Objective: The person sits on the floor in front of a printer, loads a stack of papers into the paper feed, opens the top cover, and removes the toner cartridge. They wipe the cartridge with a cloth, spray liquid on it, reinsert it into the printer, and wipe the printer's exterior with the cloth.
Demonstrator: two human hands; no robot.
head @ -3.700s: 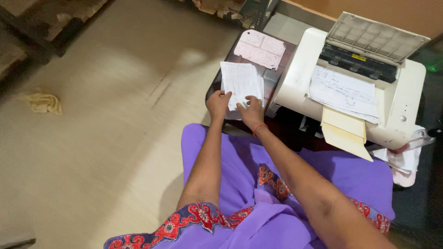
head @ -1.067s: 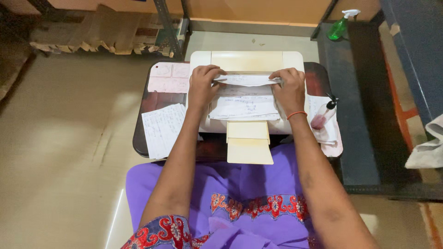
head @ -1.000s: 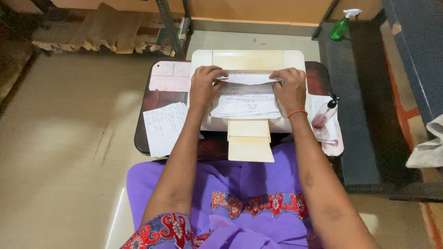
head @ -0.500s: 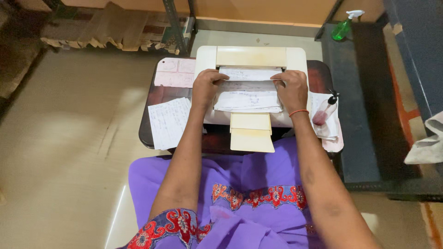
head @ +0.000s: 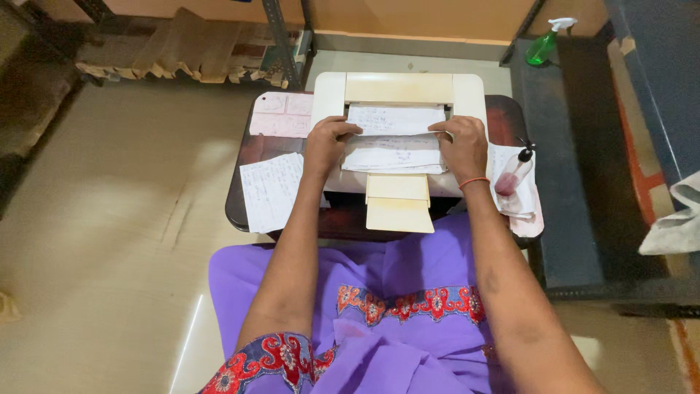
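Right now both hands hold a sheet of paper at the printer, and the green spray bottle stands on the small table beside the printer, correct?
Not quite. In the head view the left hand and right hand do hold the sheet of paper at the printer, but the green spray bottle stands on the floor beyond the small table.

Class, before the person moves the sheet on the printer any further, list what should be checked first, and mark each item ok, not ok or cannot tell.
1. Left hand grips the sheet's left edge: ok.
2. Right hand grips the right edge: ok.
3. Sheet lies flat and square across the printer: ok, no folds seen.
4. Feed slot free of jammed paper: cannot tell, the sheet and hands cover it.
5. Output tray pulled out: ok.
6. Loose written page on the table lies apart from the printer: ok.
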